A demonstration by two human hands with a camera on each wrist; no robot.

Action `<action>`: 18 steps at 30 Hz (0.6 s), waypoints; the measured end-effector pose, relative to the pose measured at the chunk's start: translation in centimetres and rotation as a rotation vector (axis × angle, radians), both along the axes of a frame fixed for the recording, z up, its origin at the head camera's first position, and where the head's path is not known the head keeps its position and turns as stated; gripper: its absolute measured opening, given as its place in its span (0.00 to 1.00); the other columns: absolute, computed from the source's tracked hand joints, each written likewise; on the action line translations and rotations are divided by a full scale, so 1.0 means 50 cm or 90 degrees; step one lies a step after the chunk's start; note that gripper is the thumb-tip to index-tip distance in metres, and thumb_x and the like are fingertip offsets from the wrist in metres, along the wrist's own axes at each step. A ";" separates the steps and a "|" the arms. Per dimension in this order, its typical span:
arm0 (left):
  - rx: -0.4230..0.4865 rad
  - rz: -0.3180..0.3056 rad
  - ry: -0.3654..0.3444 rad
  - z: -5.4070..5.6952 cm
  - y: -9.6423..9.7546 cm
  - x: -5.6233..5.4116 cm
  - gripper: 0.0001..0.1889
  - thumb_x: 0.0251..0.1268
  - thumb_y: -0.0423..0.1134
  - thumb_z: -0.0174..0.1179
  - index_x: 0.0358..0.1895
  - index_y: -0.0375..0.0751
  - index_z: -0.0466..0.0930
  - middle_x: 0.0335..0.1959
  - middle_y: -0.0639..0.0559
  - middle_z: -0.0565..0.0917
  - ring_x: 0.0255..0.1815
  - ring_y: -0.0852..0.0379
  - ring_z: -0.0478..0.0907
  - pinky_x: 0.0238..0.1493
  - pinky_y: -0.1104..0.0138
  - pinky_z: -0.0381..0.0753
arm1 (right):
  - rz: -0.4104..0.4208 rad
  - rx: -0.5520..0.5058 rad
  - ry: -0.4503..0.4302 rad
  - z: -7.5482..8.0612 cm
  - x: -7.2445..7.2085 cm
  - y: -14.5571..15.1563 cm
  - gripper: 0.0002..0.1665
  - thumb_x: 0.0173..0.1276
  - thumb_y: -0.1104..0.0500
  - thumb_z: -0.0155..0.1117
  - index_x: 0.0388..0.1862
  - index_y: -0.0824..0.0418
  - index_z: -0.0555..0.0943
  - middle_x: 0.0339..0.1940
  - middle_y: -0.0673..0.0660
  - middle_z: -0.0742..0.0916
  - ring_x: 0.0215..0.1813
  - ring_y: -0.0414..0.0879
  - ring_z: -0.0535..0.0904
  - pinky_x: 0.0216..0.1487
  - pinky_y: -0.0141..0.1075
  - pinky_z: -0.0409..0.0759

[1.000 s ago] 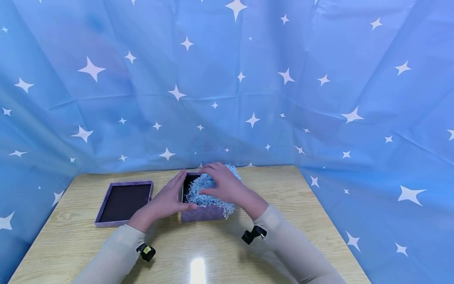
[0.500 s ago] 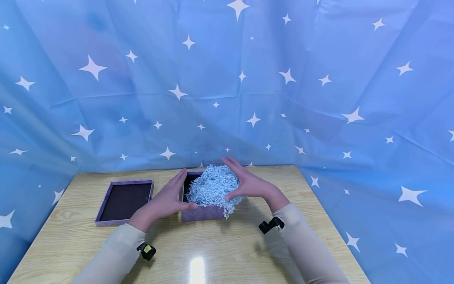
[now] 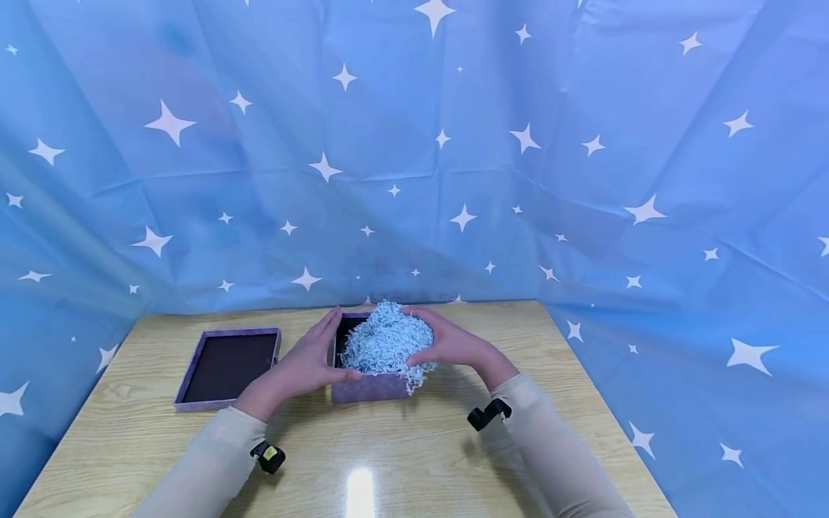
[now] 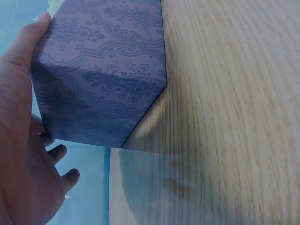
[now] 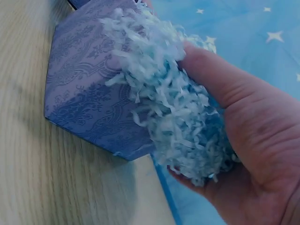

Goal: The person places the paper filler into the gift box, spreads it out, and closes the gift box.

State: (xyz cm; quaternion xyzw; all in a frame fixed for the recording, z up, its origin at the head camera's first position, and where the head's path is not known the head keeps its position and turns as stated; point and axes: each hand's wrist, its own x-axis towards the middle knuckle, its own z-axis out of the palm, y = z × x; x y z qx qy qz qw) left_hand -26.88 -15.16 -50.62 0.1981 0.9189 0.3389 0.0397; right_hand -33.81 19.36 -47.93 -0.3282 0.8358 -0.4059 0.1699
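Tabletop (image 3: 414, 446) beneath box (image 3: 369, 389) perhaps touches blue starry cloth (image 3: 401, 144).

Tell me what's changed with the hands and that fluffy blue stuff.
The right hand moved off the top of the blue shreds to their right, then slightly back left, and now cups that side, whose edge shifted a little left. The left hand, purple box and shallow lid stayed put.

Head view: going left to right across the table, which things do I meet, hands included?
Lid → left hand → box → right hand. Left out: the shreds, which overlap both the box and the right hand.
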 end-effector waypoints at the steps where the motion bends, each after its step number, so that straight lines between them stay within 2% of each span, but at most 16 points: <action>1: 0.000 -0.002 0.002 0.000 0.000 0.000 0.75 0.59 0.79 0.72 0.93 0.42 0.34 0.94 0.44 0.37 0.91 0.30 0.42 0.83 0.32 0.55 | -0.008 -0.010 0.003 -0.002 0.001 0.000 0.66 0.63 0.46 0.89 0.92 0.49 0.61 0.92 0.56 0.62 0.90 0.58 0.57 0.85 0.60 0.62; 3: -0.001 0.000 -0.002 0.000 0.001 -0.001 0.75 0.59 0.78 0.72 0.93 0.43 0.34 0.94 0.45 0.37 0.91 0.31 0.42 0.84 0.33 0.55 | -0.025 -0.027 0.017 -0.003 0.003 -0.001 0.59 0.64 0.48 0.89 0.89 0.49 0.66 0.89 0.56 0.67 0.87 0.58 0.63 0.83 0.60 0.66; 5: -0.001 0.000 -0.003 -0.001 0.001 -0.002 0.75 0.59 0.78 0.72 0.93 0.44 0.34 0.94 0.46 0.36 0.91 0.31 0.41 0.84 0.33 0.55 | -0.038 -0.039 0.028 -0.003 0.006 -0.001 0.55 0.65 0.50 0.88 0.87 0.48 0.70 0.88 0.55 0.70 0.79 0.60 0.75 0.80 0.58 0.71; 7: -0.003 -0.001 -0.006 -0.001 0.001 -0.002 0.75 0.58 0.79 0.72 0.93 0.45 0.33 0.94 0.47 0.36 0.91 0.31 0.41 0.84 0.32 0.55 | -0.050 -0.048 0.046 -0.001 0.011 -0.002 0.50 0.66 0.51 0.87 0.84 0.47 0.73 0.86 0.54 0.73 0.73 0.60 0.79 0.78 0.58 0.74; 10: -0.004 0.001 -0.013 -0.001 0.002 -0.002 0.75 0.58 0.79 0.72 0.93 0.47 0.32 0.94 0.48 0.36 0.91 0.32 0.41 0.84 0.33 0.56 | -0.059 -0.054 0.073 0.011 0.020 -0.006 0.46 0.68 0.53 0.86 0.82 0.46 0.76 0.83 0.52 0.76 0.74 0.59 0.80 0.79 0.58 0.73; 13: -0.007 0.003 -0.013 -0.001 0.001 -0.002 0.75 0.58 0.79 0.72 0.93 0.49 0.32 0.94 0.48 0.36 0.91 0.32 0.41 0.84 0.33 0.57 | -0.061 -0.060 0.092 0.029 0.031 -0.019 0.43 0.69 0.53 0.86 0.80 0.46 0.78 0.81 0.52 0.78 0.83 0.56 0.70 0.81 0.59 0.70; 18: -0.009 0.004 -0.001 -0.006 0.000 -0.004 0.75 0.57 0.80 0.71 0.93 0.49 0.32 0.94 0.48 0.37 0.91 0.31 0.43 0.83 0.33 0.57 | -0.048 -0.067 0.102 0.049 0.040 -0.055 0.40 0.70 0.53 0.85 0.79 0.47 0.79 0.80 0.53 0.80 0.82 0.55 0.71 0.80 0.58 0.72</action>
